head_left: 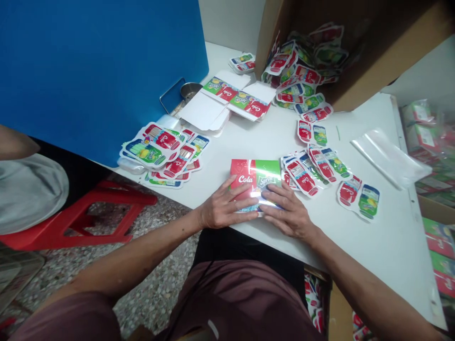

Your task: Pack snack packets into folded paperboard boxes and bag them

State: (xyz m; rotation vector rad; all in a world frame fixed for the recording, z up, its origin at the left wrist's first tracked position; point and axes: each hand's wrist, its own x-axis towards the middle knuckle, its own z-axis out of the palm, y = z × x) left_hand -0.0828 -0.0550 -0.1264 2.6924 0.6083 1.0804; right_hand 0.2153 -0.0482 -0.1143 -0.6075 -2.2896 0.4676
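Note:
A red and green printed box [254, 169] marked Cola and Sprite lies at the table's near edge. My left hand [223, 206] rests on its left side with the fingers stretched across the top. From the right, my right hand [287, 208] lies over the box in the same way, fingers extended. Just right of the box sit several bottle-shaped packets [302, 175] in red and green. A pile of similar packets [159, 149] is to the left. Flat, unfolded cartons [206, 111] lie farther back.
A large open cardboard box [355, 90] on its side spills packets at the back. A clear plastic bag [391, 156] lies at right. A blue panel [106, 71] borders the left; a person sits there on a red stool [95, 208]. A small metal bowl [190, 90] stands behind.

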